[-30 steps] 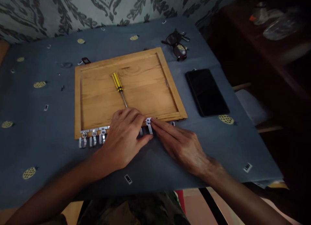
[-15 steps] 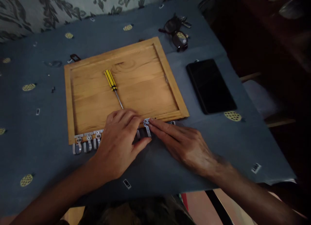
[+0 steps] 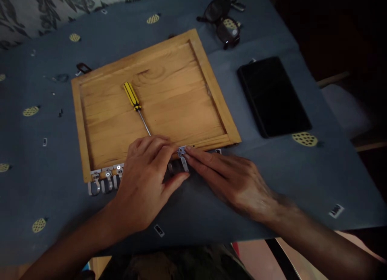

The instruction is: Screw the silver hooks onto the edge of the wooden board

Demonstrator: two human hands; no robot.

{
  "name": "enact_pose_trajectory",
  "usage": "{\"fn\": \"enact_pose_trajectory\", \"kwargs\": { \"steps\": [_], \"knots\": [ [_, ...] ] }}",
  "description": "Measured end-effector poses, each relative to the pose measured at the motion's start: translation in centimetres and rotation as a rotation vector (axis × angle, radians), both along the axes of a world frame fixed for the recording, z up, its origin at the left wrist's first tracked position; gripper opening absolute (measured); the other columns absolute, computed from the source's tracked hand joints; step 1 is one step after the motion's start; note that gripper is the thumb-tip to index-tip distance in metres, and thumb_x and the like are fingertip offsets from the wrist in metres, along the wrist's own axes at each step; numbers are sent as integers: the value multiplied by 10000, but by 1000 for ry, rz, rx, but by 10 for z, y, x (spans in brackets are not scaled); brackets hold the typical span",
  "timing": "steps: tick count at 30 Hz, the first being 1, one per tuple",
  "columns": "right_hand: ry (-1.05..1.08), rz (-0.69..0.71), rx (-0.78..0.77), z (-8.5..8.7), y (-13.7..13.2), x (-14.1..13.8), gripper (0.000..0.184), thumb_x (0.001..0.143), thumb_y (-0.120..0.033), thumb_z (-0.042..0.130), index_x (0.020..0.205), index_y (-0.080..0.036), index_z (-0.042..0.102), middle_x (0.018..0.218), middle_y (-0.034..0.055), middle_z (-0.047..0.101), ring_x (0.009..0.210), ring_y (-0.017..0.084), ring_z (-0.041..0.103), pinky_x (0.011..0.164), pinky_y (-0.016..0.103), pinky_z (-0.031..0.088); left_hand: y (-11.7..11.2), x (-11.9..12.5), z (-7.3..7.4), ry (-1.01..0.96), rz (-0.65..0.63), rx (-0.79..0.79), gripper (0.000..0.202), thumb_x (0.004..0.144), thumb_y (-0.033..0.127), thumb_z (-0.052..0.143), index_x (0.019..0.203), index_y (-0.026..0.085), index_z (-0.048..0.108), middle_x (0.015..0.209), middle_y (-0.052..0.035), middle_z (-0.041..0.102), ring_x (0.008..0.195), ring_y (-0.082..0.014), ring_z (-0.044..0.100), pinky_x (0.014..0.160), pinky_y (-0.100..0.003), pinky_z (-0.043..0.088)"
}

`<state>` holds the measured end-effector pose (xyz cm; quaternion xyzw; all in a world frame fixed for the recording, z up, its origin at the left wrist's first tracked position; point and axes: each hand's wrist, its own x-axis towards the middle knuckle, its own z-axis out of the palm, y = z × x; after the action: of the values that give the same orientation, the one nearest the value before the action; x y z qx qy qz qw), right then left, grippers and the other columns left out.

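Note:
A shallow wooden frame [image 3: 157, 98] with a recessed panel lies on the table. Small silver metal hooks [image 3: 108, 179] are fixed in a row along its near edge, and my left hand covers part of that row. My left hand [image 3: 148, 179] curls over this edge, its index finger and thumb closed around a metal hook [image 3: 183, 159] near the middle. From the other side, the pressed-together fingertips of my right hand [image 3: 232, 179] hold the same hook's plate; its thumb is hidden. A yellow and black screwdriver [image 3: 131, 95] rests on the panel, its tip hidden behind my left hand.
A black tablet-like device [image 3: 275, 96] lies right of the frame, with dark sunglasses [image 3: 223, 21] beyond it. Small dark screws [image 3: 61, 113] and a dark loop [image 3: 84, 67] are at the left. The blue patterned cloth [image 3: 193, 215] ends along the near edge.
The view has shifted and come slightly nearer to the frame. Both hands keep almost the same hold on the hook, and the screwdriver stays on the panel.

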<state>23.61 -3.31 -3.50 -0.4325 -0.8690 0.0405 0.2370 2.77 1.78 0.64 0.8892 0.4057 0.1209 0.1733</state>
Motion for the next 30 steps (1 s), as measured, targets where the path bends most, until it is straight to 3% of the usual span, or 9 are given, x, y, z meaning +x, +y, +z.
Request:
{"fn": "enact_pose_trajectory", "kwargs": {
  "steps": [5, 11, 24, 30],
  "knots": [
    [8, -5, -36, -2, -2, 0, 398, 997, -62, 460, 1355, -142, 614, 1309, 124, 698, 1031, 196, 736, 825, 313, 651, 0, 0, 0, 4, -2, 4, 316, 887, 306, 699, 1141, 183, 556, 1112, -74, 665, 1078, -257, 597, 964, -480, 469],
    [20, -2, 6, -4, -1, 0, 335, 991, -37, 457, 1271, -83, 636, 1288, 141, 708, 975, 193, 746, 782, 311, 649, -1, 1, 1, 12, -8, 12, 310, 882, 305, 707, 1128, 180, 565, 1095, -69, 674, 1067, -253, 602, 958, -470, 465],
    [38, -2, -26, -6, -2, 1, 386, 997, -81, 467, 1342, -163, 619, 1314, 115, 698, 1007, 193, 733, 798, 318, 643, -1, 1, -1, -6, 7, 4, 322, 884, 327, 707, 1129, 163, 577, 1082, -76, 676, 1046, -256, 598, 949, -473, 463],
    [6, 12, 7, -3, 1, 1, 323, 1016, -75, 430, 1234, -100, 666, 1262, 140, 721, 960, 193, 748, 741, 314, 645, -2, 3, -1, -13, 1, 23, 313, 881, 317, 708, 1115, 153, 581, 1071, -80, 682, 1027, -257, 599, 932, -471, 467]
  ]
}}
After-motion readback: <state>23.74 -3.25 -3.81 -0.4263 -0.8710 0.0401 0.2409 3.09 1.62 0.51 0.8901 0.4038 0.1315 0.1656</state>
